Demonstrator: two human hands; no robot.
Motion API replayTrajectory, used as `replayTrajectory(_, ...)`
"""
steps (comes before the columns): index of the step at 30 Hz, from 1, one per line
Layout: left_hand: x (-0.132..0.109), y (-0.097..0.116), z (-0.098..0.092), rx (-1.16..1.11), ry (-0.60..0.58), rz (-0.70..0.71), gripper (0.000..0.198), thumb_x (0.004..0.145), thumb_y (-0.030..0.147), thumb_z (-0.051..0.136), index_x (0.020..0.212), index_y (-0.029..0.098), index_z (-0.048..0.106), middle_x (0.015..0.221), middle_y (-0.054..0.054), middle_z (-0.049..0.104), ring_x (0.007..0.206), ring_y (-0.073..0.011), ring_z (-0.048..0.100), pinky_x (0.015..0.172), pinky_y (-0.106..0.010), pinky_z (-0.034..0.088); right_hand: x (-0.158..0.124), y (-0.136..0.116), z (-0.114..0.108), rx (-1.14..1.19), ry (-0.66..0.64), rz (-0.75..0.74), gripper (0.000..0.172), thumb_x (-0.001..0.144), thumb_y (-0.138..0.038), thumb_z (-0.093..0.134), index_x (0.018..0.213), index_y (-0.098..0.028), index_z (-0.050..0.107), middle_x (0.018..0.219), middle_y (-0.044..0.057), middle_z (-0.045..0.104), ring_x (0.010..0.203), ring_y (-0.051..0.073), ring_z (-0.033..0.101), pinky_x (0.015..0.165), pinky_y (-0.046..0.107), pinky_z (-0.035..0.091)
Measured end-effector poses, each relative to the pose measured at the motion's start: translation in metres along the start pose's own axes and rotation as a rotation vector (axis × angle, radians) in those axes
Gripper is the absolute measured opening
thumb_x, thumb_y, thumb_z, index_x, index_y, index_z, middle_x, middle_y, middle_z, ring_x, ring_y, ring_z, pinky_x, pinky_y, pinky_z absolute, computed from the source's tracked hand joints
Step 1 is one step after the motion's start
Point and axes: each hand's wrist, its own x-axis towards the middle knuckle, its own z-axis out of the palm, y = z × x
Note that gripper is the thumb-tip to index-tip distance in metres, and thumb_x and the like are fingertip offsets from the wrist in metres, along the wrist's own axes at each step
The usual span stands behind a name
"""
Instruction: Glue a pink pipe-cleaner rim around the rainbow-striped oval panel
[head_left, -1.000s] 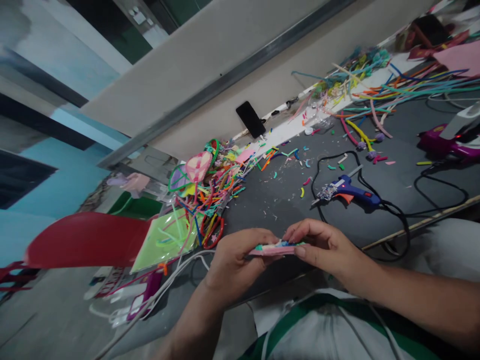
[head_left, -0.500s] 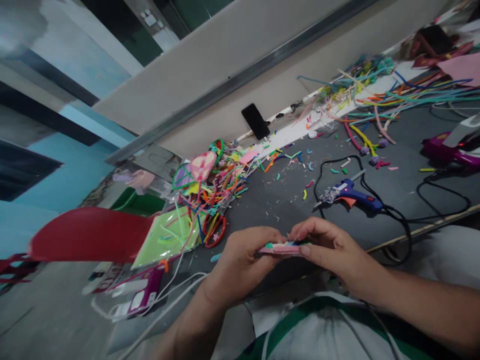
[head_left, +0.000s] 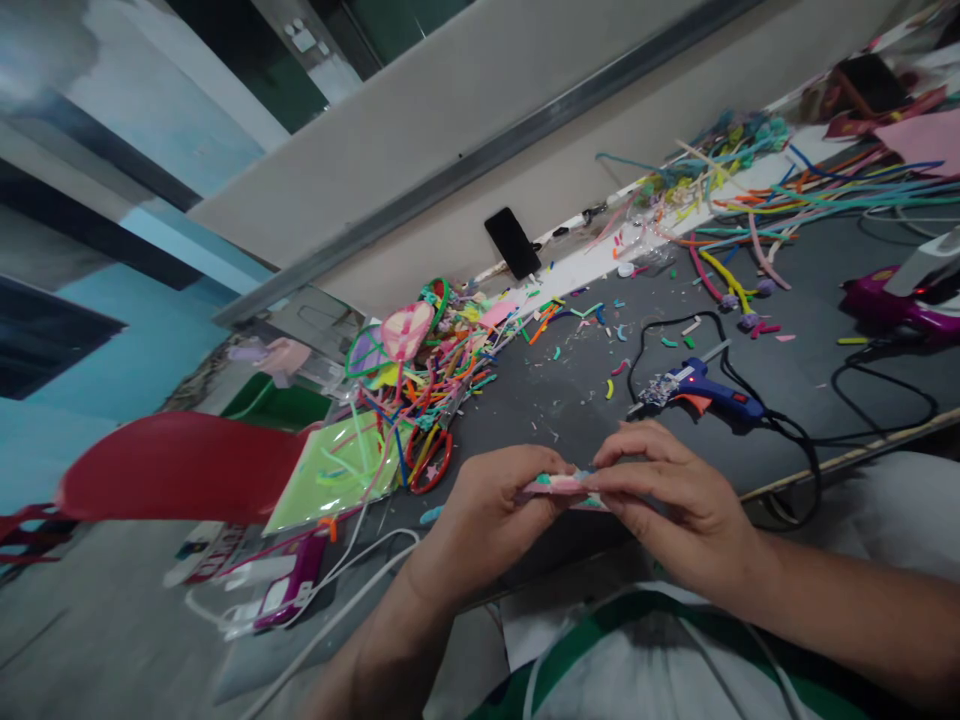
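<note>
Between my hands is a small flat pink craft piece (head_left: 559, 485), seen nearly edge-on, with green, pale and blue bits along its upper side. My left hand (head_left: 499, 510) is closed on its left end, thumb above and fingers below. My right hand (head_left: 675, 490) pinches its right end, with the index finger raised over it. The fingers hide much of the piece. Beyond my right hand lies a blue hot glue gun (head_left: 709, 390) with an orange trigger, its nozzle end wrapped in crumpled foil. Red-handled scissors (head_left: 429, 460) lie left of my left hand.
A heap of coloured pipe cleaners (head_left: 442, 370) covers the table's left side, near a green plastic packet (head_left: 330, 475). A dark phone (head_left: 512, 243) leans against the wall. A purple glue gun (head_left: 900, 305) and its black cable are at right. Offcuts dot the grey table (head_left: 540, 400).
My right hand's fingers have shifted and lifted on the right end of the pink piece, which has tilted slightly. My left hand keeps its hold almost unmoved.
</note>
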Motion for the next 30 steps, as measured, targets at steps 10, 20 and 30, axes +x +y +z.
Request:
replayTrajectory(10,-0.0006,-0.0025,0.0018,0.004,0.017,0.005,0.013,0.086,0.024,0.058,0.086,0.017,0.069,0.086,-0.005,0.072,0.077,-0.0154,0.066,0.070,-0.022,0.048,-0.0017,0.0055,0.0008,-0.183,-0.034,-0.133,0.050,0.083,-0.004,0.052,0.122,-0.035,0.059,0.098,0.003,0.064,0.092,0.019,0.059,0.101,0.050,0.038)
replayTrajectory(20,0.0016,0.0044,-0.0052,-0.059,-0.017,0.014,0.019,0.086,0.031,0.060,0.092,0.016,0.069,0.090,-0.006,0.072,0.080,-0.0165,0.066,0.071,-0.022,0.049,-0.0039,0.0060,0.0023,-0.222,-0.033,-0.160,0.050,0.078,0.001,0.049,0.117,-0.028,0.060,0.098,0.003,0.063,0.092,0.018,0.059,0.101,0.050,0.037)
replayTrajectory(30,-0.0012,-0.0051,-0.0078,-0.129,0.010,-0.061,0.025,0.089,0.030,0.051,0.086,0.014,0.070,0.089,-0.008,0.073,0.083,-0.0192,0.067,0.074,-0.025,0.050,-0.0022,0.0075,-0.0007,0.075,0.176,0.313,0.021,0.093,-0.019,0.050,0.110,-0.025,0.062,0.101,0.003,0.064,0.095,0.015,0.061,0.085,0.029,0.048)
